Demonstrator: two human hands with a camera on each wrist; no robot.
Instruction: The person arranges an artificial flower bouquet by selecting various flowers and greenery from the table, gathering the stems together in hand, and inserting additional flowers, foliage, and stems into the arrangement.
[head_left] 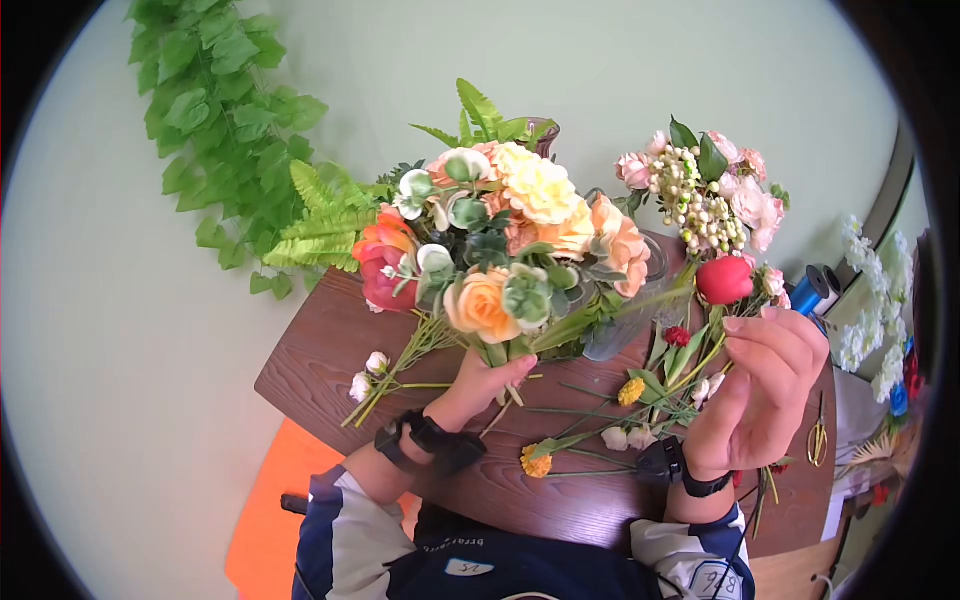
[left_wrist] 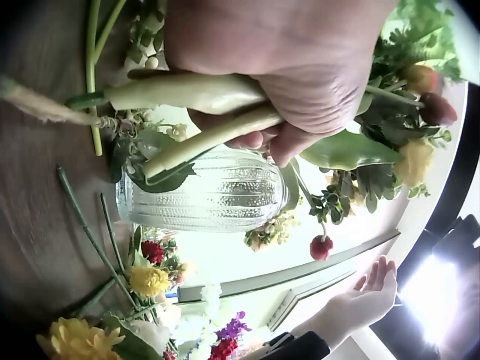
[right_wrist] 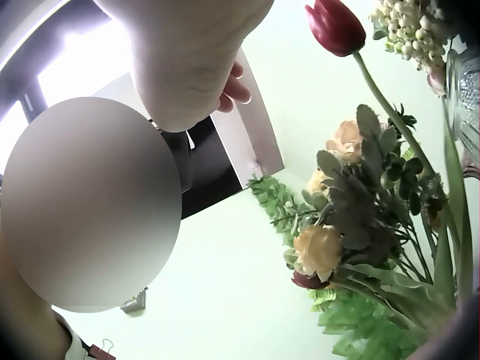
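Observation:
My left hand (head_left: 485, 385) (left_wrist: 277, 67) grips the gathered stems (left_wrist: 195, 146) of a bouquet of orange and cream roses (head_left: 480, 305), with eucalyptus leaves and fern. A red tulip (head_left: 725, 280) (right_wrist: 335, 26) leans out from the bouquet's right side on a long stem. Just below the tulip in the head view, my right hand (head_left: 770, 390) (left_wrist: 364, 300) is raised with loosely bent fingers and nothing in them. A ribbed glass vase (left_wrist: 217, 191) stands behind the left hand in the left wrist view; the bouquet partly hides it in the head view.
Loose stems with yellow flowers (head_left: 536, 460) and white buds (head_left: 376, 362) lie on the brown table (head_left: 310, 350). Pink flowers (head_left: 750, 205) stand behind at the right. Blue spools (head_left: 808, 290) and scissors (head_left: 818, 442) are at the right edge; an ivy garland (head_left: 230, 120) hangs on the wall.

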